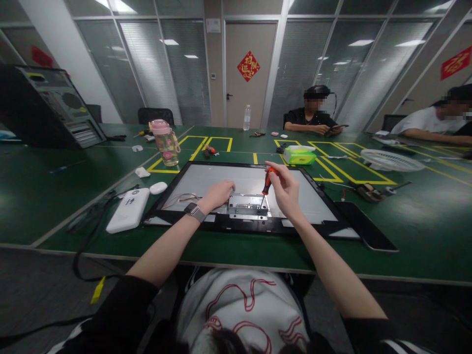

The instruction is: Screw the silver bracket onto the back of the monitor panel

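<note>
Evidently, the metal bracket (248, 205) sits between the two hands, its left end just by the fingers of the left hand (218, 194) and its right end below those of the right hand (286, 191). The right fingers are clamped around the handle of the screwdriver (266, 184), whose shaft slants down to the bracket's right part. The left fingers lie close together at the bracket's upper left; whether they pinch it or only rest there, I cannot tell.

The bracket looks stiff and fairly light, perhaps slick along its bare metal, so its ends seem the best hold. The screwdriver's thick handle should grip well. Beneath both hands lies the broad panel (217, 173), probably thin and fragile across its pale face; its dark border seems the safer place to take it.

Left of the left fingers, thin wires (189, 197) trail over the panel; farther left, a white power bank (127, 212) rests on the tabletop (236, 253). To the right of the right fingers, a dark phone (370, 228) lies beside the panel; beyond them sits a green packet (299, 155).
</note>
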Available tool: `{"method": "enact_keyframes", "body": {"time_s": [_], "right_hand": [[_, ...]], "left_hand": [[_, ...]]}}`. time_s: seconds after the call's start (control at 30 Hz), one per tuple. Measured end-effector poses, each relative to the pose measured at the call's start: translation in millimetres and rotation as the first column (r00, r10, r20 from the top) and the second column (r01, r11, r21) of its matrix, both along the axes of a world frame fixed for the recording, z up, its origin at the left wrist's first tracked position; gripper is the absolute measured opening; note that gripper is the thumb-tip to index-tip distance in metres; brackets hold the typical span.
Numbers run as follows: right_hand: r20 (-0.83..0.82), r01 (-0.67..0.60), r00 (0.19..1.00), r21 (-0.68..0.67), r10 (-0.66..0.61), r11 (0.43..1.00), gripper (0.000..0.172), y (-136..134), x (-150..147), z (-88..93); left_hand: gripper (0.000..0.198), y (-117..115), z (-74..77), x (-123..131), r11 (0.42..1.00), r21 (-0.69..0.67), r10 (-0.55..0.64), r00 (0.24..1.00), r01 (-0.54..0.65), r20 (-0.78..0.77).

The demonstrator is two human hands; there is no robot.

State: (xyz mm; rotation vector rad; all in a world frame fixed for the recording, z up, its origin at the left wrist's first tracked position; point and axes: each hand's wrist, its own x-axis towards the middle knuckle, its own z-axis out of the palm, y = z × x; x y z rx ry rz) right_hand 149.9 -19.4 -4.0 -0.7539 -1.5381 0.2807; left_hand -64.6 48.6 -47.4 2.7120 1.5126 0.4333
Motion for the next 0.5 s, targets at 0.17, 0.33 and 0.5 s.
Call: {"method": "enact_keyframes", "body": {"time_s": [0.17, 0.33, 0.5], "right_hand": [[-0.072, 0.061, 0.996, 0.013, -0.06, 0.998, 0.008, 2, -2, 0.5], [-0.25, -0.135, 0.962, -0.105, 0.106, 0.985, 0.009, 8, 2, -1.2], [-0.359, -0.324, 0.901, -0.182, 0.245, 0.928, 0.018, 14, 4, -2.2]], "left_hand": [[0.03, 0, -0.2, 0, 1.0, -0.003, 0.007, 1.0, -0.007, 0.001], [0.031, 0, -1.0, -1, 1.0, -0.002, -0.003, 1.0, 0.003, 0.005], [0.031, 2, -2.0, -1, 1.0, -0.002, 0.004, 1.0, -0.004, -0.009]]}}
